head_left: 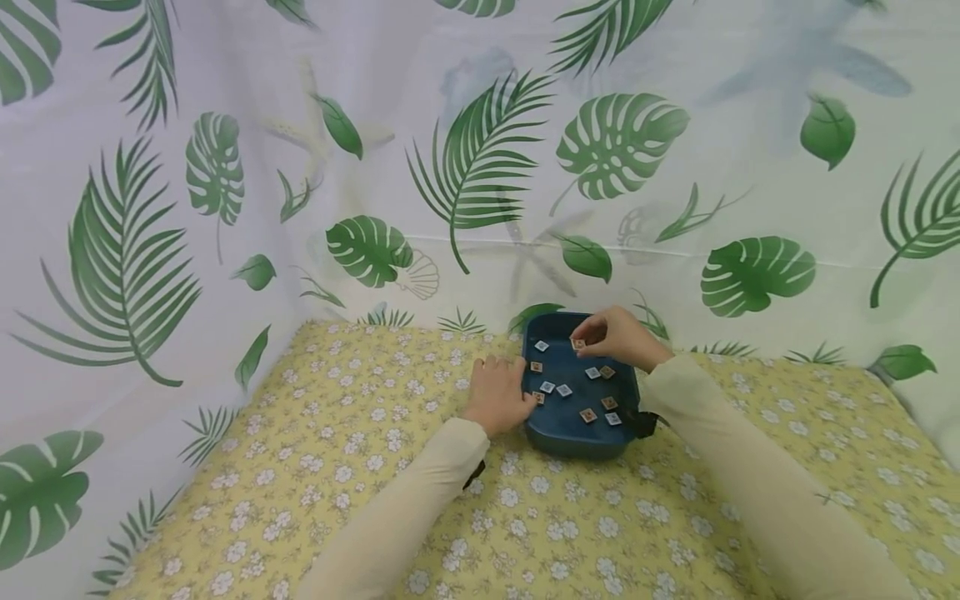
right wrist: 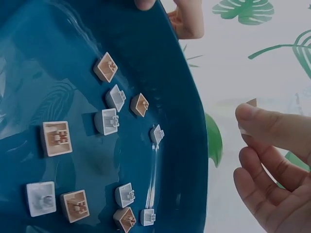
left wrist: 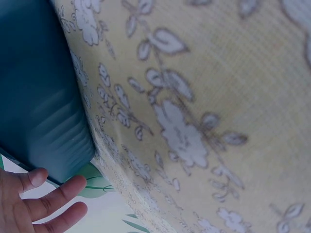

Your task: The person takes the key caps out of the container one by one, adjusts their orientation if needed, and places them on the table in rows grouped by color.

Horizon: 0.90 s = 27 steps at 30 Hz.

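Note:
A deep blue plastic tray (head_left: 566,437) stands on the cloth, with several white and orange-brown keycaps scattered over its floor. In the right wrist view, the brown keycap (right wrist: 57,139) and the white keycap (right wrist: 107,121) lie with their hollow undersides up. My right hand (head_left: 618,337) pinches an orange-brown keycap (head_left: 577,343) between thumb and fingertips, above the tray's far part. At the tray's left side, my left hand (head_left: 497,392) holds the rim, its thumb over the edge and its fingers outside. The left wrist view shows those fingers (left wrist: 58,196) beside the outer wall.
A yellow floral cloth (head_left: 360,442) covers the table under the tray. Behind it and to the left hangs a white curtain (head_left: 480,292) printed with green leaves, close to the tray's far edge. A small black device (head_left: 641,423) sits under my right wrist at the tray's right edge.

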### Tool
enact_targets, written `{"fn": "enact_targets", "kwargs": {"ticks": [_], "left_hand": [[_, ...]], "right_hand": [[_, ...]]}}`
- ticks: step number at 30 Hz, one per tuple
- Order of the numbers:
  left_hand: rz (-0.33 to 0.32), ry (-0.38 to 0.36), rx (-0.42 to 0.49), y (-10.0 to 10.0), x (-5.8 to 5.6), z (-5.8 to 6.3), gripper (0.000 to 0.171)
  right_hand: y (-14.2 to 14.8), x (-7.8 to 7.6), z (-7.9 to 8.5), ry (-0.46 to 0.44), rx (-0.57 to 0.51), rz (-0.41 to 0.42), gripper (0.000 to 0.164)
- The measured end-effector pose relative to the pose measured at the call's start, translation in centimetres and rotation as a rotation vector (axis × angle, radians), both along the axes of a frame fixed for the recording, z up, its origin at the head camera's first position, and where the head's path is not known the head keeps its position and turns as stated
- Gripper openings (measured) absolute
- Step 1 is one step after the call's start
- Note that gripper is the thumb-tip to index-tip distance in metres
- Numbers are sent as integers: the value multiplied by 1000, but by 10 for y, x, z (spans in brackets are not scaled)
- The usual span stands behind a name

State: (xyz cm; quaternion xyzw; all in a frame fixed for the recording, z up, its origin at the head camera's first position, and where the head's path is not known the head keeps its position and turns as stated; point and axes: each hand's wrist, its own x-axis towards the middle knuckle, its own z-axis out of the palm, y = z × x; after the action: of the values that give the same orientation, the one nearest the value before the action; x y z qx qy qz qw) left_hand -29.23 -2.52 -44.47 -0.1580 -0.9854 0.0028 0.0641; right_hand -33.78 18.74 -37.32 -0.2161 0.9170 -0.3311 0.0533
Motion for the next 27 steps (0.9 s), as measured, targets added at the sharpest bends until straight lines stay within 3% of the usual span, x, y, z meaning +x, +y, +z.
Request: {"fn": "enact_targets", "kwargs": {"ticks": [11,27], "left_hand": [[-12,30,12,0,0,-3,37],[-9,18,20,2,3,1,40]], "right_hand": [[10,28,-3,13,-20,-25,22],[40,67,-10,13,-31,-30,21]]}}
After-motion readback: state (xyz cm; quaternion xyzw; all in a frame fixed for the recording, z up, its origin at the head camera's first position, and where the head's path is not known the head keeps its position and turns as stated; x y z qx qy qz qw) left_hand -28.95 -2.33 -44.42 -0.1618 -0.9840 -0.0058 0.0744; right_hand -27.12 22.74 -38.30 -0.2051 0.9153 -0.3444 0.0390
